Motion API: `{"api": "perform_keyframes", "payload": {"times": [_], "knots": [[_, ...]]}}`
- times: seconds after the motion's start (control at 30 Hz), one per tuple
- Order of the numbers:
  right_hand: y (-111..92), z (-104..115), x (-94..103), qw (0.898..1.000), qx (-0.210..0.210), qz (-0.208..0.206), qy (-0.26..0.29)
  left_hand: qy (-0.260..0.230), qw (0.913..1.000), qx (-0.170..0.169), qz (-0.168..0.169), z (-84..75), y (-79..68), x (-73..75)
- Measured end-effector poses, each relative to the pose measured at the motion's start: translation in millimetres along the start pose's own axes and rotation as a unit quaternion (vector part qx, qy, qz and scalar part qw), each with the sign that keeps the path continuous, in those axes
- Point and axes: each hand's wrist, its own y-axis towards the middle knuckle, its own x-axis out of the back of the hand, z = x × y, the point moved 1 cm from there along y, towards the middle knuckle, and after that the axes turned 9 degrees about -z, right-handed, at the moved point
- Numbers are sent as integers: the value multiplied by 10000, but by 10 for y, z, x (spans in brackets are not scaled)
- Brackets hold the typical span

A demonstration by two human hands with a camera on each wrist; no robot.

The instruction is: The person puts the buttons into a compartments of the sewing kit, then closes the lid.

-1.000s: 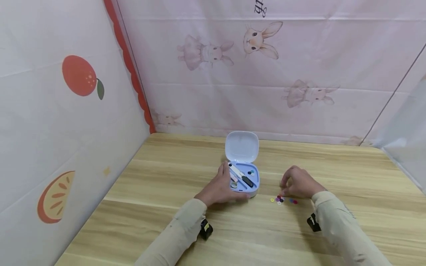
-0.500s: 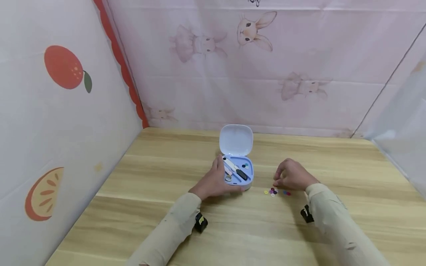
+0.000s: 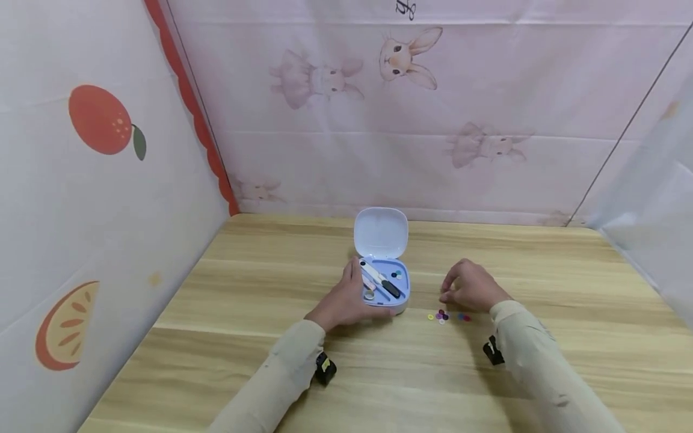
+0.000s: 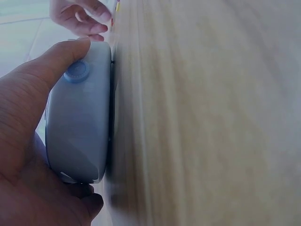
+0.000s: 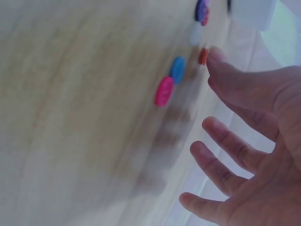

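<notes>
My left hand grips the left side and front of a small sewing box, its thumb along the front wall beside a round blue catch. The box stands with its lid up. In its blue tray lie a white and black tool, a small round metal-rimmed piece and a few buttons. My right hand pinches an orange-red button at the thumb tip, just above the table, its other fingers loosely bent. Below it lie a blue button and a pink button.
Several more loose buttons, among them a yellow button and a white button, lie on the wooden table right of the box. Printed cloth walls stand behind and at the sides. Each wrist carries a black camera.
My right hand has picked up the orange-red button and lifted slightly away from the button cluster, toward the box. The left hand keeps its hold on the box. The head view has shifted a little.
</notes>
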Motion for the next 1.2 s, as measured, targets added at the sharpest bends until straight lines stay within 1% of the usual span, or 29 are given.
{"api": "perform_keyframes", "payload": {"times": [0.2, 0.43, 0.67, 0.8, 0.87, 0.97, 1.1, 1.2], "knots": [[-18, -4, 8, 9999, -78, 86, -36, -110, 9999, -25, -19, -8, 19, -39], [13, 2, 27, 9999, 19, -92, -91, -105, 9999, -30, -88, -34, 41, -13], [-12, 8, -52, 9997, -216, -92, 26, -206, 9998, 48, -38, -18, -32, -20], [-40, 16, -82, 9993, -323, -157, 51, -258, 9996, -26, -108, -4, -62, -32], [-63, 29, -144, 9992, -360, -122, 87, -305, 9995, -26, -116, 38, -113, -42], [-85, 44, -169, 9992, -366, -137, 59, -370, 9992, -79, -130, 49, -146, -49], [-64, 27, -123, 9993, -310, -205, -25, -373, 9992, -115, -130, 17, -90, -53], [-31, 12, -104, 9995, -241, -202, -45, -279, 9995, -40, -107, 5, -46, -48]]}}
